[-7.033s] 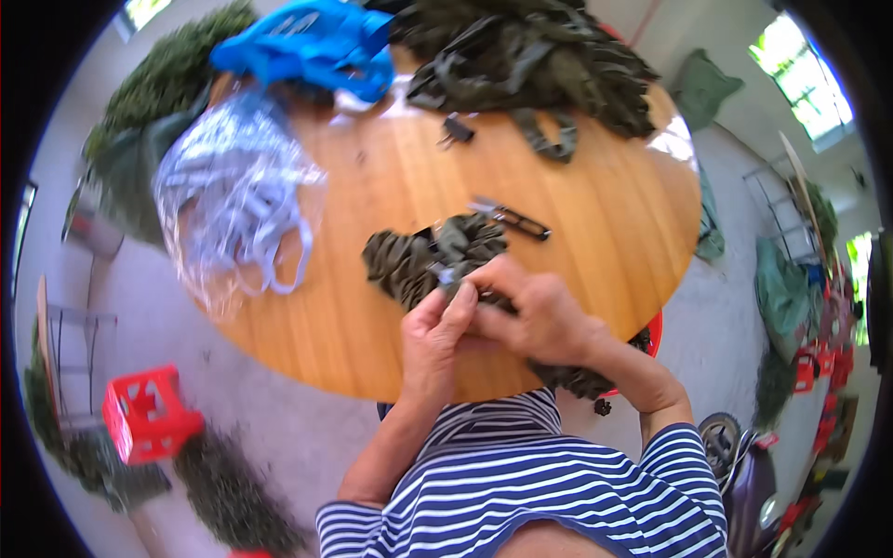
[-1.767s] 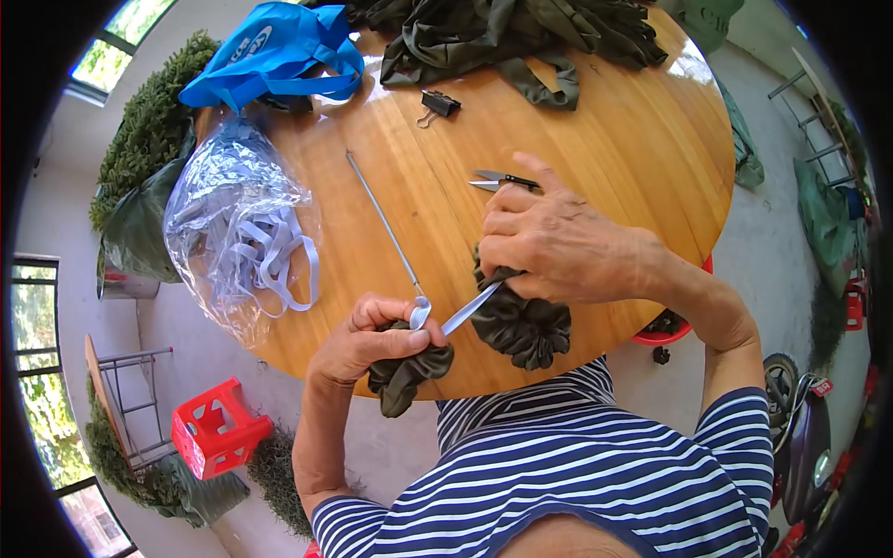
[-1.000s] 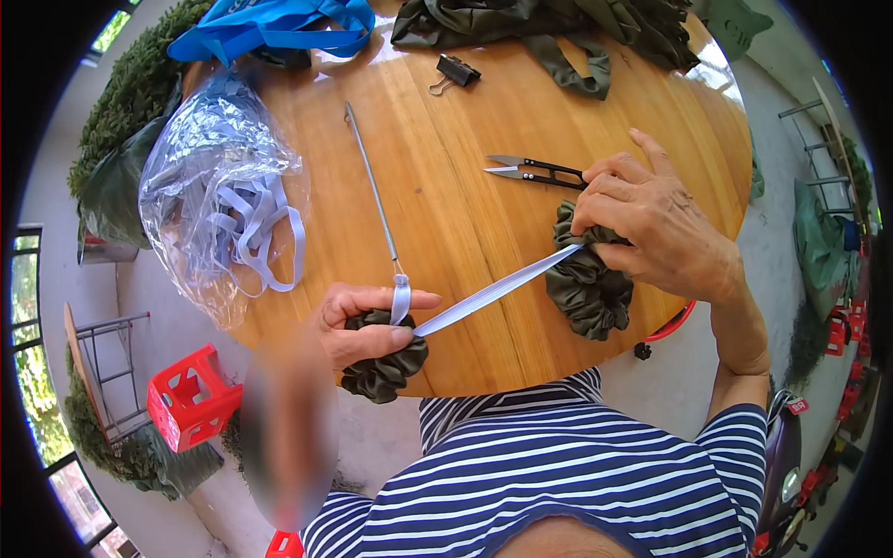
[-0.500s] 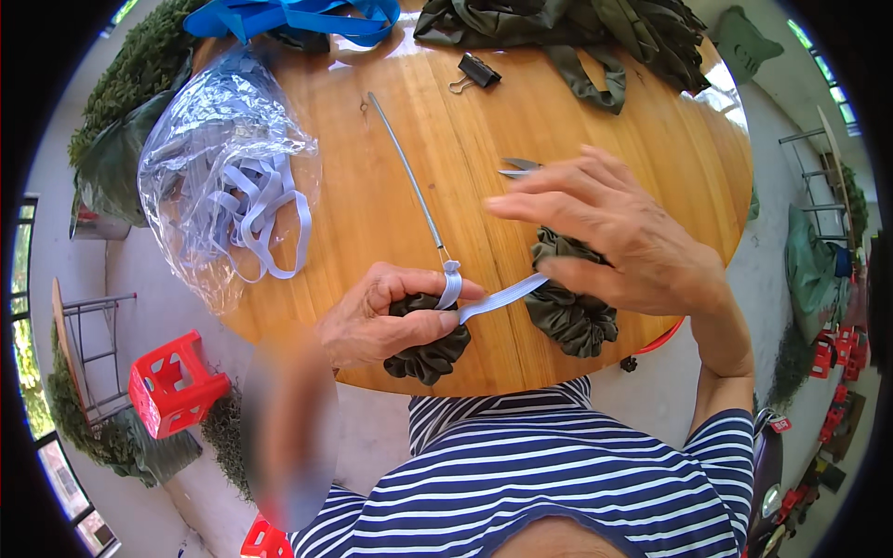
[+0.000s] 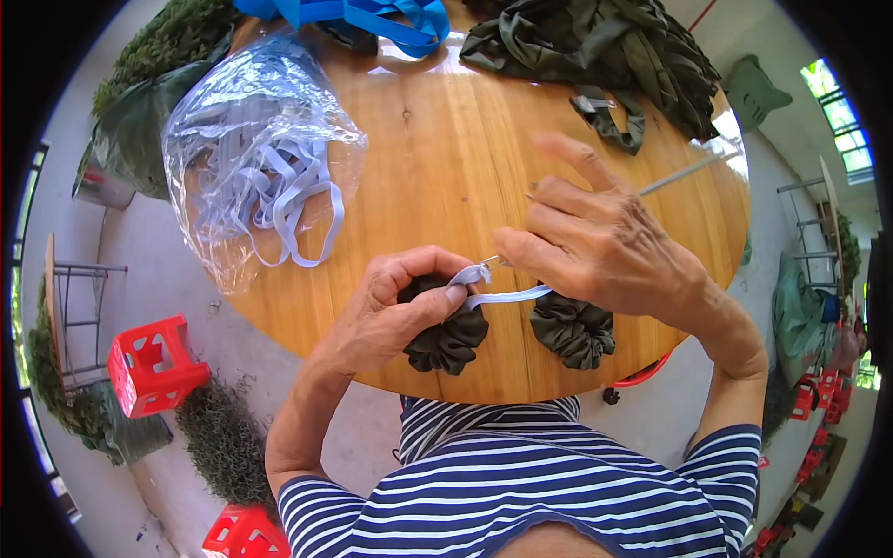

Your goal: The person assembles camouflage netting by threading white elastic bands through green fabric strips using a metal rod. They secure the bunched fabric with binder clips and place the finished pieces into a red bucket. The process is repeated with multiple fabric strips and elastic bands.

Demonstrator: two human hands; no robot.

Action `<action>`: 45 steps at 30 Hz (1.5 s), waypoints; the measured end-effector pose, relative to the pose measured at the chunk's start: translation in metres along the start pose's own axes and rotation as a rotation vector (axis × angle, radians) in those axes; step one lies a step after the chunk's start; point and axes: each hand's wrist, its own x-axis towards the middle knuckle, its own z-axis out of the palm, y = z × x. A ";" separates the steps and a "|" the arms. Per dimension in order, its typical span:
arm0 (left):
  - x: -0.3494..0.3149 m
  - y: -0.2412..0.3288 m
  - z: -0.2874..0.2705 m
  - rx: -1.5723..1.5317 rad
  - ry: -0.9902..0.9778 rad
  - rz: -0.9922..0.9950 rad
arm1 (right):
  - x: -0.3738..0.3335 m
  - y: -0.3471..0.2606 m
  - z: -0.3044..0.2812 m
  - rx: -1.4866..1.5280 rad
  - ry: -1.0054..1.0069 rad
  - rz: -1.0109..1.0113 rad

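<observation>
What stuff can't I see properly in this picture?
In the head view:
Thin grey metal rod: its middle is hidden by the right hand.
Raised finger of that hand: blurred.
Flat white elastic band: its right end disappears at the dark green gathered fabric.
Blue cloth bag: cut off by the top edge.

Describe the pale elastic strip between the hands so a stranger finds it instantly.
Start at the wooden table; near its lower edge, find the left hand. The pale elastic strip runs from there rightward to gathered dark green cloth. Unlike the tangled loops in the clear plastic bag, it is nearly straight.
</observation>
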 end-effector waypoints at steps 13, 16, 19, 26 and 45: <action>0.013 -0.008 0.000 -0.246 -0.104 0.059 | -0.012 -0.031 0.014 0.920 -0.029 0.597; 0.013 -0.011 0.002 -0.280 -0.081 0.104 | -0.015 -0.038 0.012 1.018 -0.075 0.692; 0.009 -0.019 0.010 -0.150 0.054 0.235 | -0.014 -0.044 0.017 1.092 0.005 0.776; 0.008 -0.027 0.024 0.111 0.286 0.484 | -0.009 -0.062 0.032 0.926 0.177 0.720; 0.007 -0.028 0.008 0.210 0.222 0.408 | -0.018 -0.049 0.026 1.014 0.169 0.805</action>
